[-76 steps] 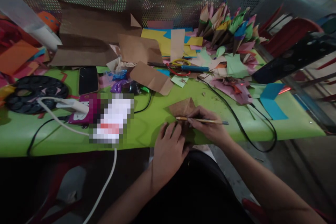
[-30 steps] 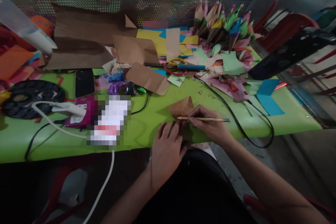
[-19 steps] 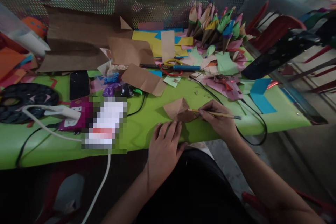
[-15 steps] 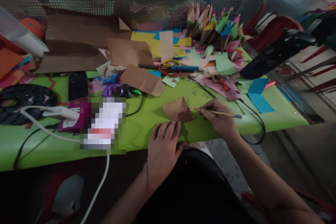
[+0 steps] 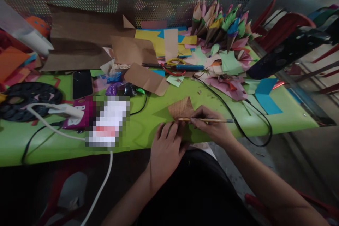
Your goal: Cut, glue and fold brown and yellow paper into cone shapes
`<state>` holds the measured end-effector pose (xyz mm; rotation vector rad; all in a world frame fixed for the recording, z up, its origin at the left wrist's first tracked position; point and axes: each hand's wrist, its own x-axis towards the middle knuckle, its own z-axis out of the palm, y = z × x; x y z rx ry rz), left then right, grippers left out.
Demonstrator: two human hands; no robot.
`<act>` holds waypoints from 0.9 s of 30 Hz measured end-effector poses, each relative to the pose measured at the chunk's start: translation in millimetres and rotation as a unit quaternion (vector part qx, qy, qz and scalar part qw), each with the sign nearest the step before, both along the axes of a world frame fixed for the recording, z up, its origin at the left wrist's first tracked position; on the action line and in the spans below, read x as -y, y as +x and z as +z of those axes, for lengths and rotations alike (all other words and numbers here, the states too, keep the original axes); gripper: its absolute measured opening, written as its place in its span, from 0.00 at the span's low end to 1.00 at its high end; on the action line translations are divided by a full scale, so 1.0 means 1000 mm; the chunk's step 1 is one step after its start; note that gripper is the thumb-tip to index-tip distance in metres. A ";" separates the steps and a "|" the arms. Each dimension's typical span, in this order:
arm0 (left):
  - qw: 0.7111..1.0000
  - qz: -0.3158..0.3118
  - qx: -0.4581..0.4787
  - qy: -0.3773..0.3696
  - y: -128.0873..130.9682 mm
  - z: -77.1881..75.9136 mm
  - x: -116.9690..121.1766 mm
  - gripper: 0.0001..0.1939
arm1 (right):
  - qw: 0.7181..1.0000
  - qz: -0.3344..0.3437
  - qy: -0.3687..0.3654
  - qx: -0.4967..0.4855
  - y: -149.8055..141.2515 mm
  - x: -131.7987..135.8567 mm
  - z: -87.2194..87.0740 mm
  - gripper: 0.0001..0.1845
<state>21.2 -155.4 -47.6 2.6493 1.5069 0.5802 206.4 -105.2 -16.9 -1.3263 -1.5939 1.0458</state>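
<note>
My right hand (image 5: pixel 212 123) is closed around a slim wooden pencil (image 5: pixel 215 120), its tip pointing left at the lower edge of a small brown paper piece (image 5: pixel 181 107). Faint lines cross the paper, which is curved at its sides. My left hand (image 5: pixel 167 144) lies palm down at the table's near edge, fingers stretched and together, fingertips at the paper's lower border. Part of that border is hidden behind the fingers.
On the green table (image 5: pixel 140 130) lie a pixelated phone (image 5: pixel 108 122), a black cable (image 5: pixel 219 95), scissors (image 5: pixel 173 71) and a blue-handled tool (image 5: pixel 190 67). Brown sheets (image 5: pixel 79 39) and colored paper cones (image 5: pixel 217 24) stand behind. A dark bottle (image 5: pixel 280 56) is at right.
My right hand and the pencil have moved left and slightly down, so the tip is now near my left fingertips. My left hand stays on the paper's lower edge. The whole view has shifted slightly.
</note>
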 end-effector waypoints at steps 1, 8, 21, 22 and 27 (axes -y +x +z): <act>1.000 -0.001 0.003 -0.003 0.000 0.000 0.000 0.27 | 1.000 0.000 -0.004 0.001 -0.001 0.000 -0.001 0.11; 0.999 0.011 -0.005 -0.040 -0.003 0.011 -0.002 0.27 | 1.000 0.003 -0.015 -0.015 0.001 -0.002 -0.007 0.10; 0.997 0.017 -0.056 -0.053 -0.011 0.015 -0.007 0.28 | 1.000 -0.007 -0.006 0.013 0.003 -0.001 -0.007 0.10; 0.997 0.017 -0.056 -0.052 -0.011 0.014 -0.007 0.27 | 1.000 -0.023 -0.005 0.018 0.005 -0.001 -0.007 0.10; 0.998 0.011 -0.057 -0.039 -0.011 0.015 -0.008 0.26 | 0.995 -0.101 0.000 0.014 0.022 -0.003 -0.011 0.09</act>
